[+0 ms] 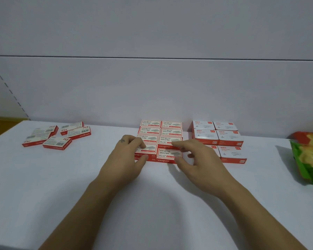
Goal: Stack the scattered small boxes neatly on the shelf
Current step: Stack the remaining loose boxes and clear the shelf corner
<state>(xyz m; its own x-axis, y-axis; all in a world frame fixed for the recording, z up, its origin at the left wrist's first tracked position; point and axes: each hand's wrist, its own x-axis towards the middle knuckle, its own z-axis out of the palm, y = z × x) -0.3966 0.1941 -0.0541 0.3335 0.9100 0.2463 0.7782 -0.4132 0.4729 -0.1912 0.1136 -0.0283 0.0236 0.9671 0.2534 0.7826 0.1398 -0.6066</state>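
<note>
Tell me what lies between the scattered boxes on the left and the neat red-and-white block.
Head view: bare shelf between scattered boxes and block; left hand grips the block's near box.

- The shelf on my feed has a smooth, matt white face; I can't tell whether it is painted metal or board.
- The back panel has the same flat, matt finish.
- The stacked staple boxes are smooth printed card with a faint sheen.
- The scattered boxes are the same card.
- The white boxes are card too, with matt lids.
- The bag is glossy, crinkled plastic film.
</note>
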